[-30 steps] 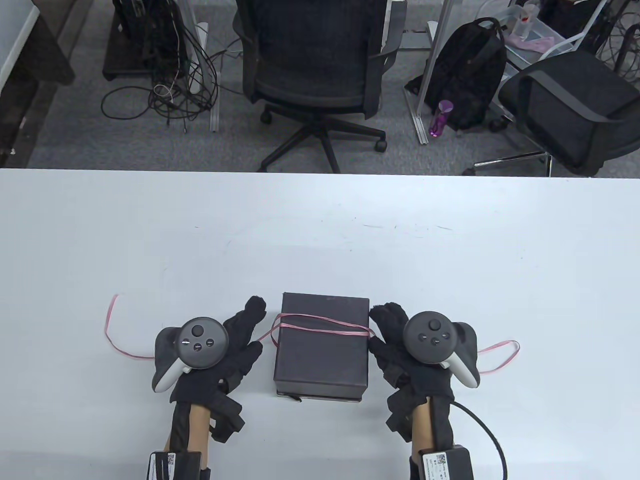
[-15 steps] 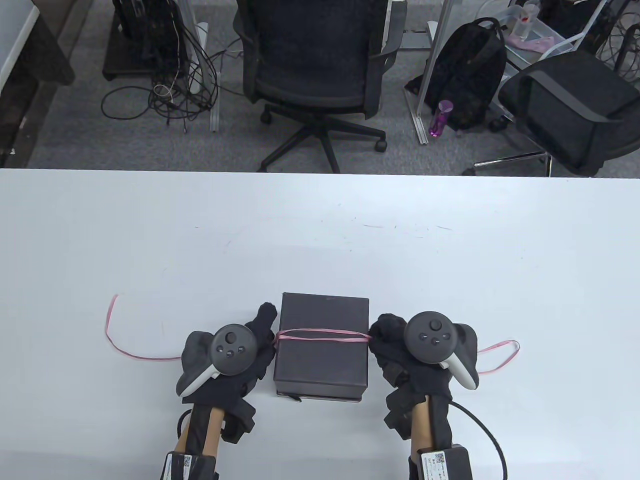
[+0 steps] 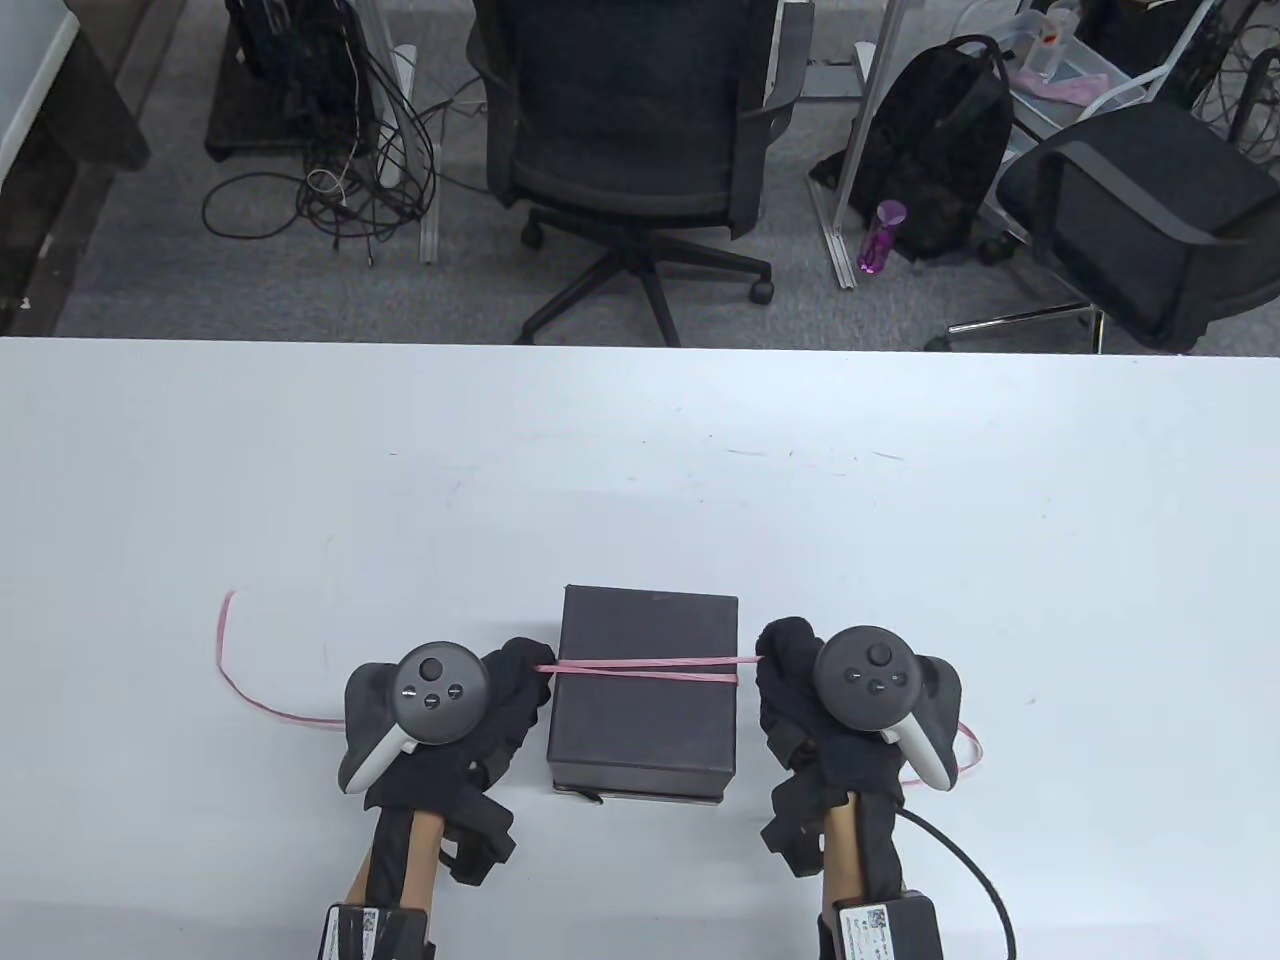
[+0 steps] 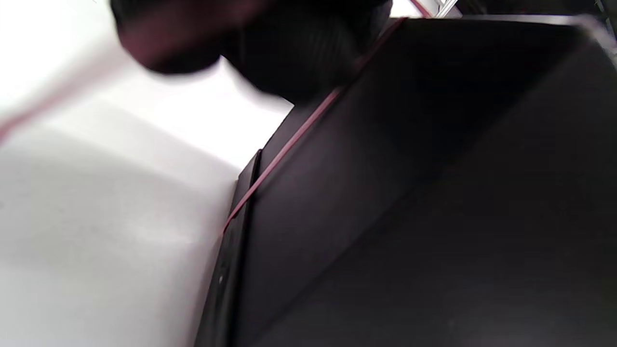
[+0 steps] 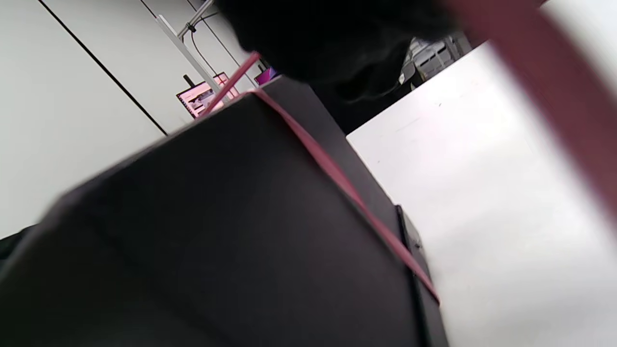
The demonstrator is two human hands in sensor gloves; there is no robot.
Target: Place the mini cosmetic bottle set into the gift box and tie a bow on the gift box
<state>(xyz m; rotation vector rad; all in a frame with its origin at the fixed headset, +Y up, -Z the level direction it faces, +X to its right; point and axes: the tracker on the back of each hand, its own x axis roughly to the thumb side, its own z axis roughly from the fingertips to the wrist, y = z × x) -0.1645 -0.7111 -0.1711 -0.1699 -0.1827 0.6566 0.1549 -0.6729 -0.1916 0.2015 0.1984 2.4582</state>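
Observation:
A closed black gift box [image 3: 645, 700] stands on the white table [image 3: 640, 470] near the front edge. A thin pink ribbon [image 3: 645, 668] crosses its lid in two strands pulled tight. My left hand [image 3: 515, 675] pinches the ribbon at the box's left side, and the ribbon's tail [image 3: 235, 670] trails left on the table. My right hand [image 3: 780, 655] pinches the ribbon at the right side, with a short loop [image 3: 965, 745] behind it. The wrist views show the ribbon [image 4: 289, 144] running down the box's left wall [image 4: 409, 193] and the ribbon [image 5: 352, 193] over the right wall [image 5: 217, 231]. No bottles are visible.
Beyond the table's far edge stand two black office chairs [image 3: 635, 130] [image 3: 1140, 210], a black backpack [image 3: 935, 150] with a purple bottle [image 3: 880, 235], and tangled cables [image 3: 340, 150] on the floor.
My left hand closed in on the box's left side and took the ribbon. Both hands pulled outward, so the loose loop on the lid drew tight and the right tail shortened.

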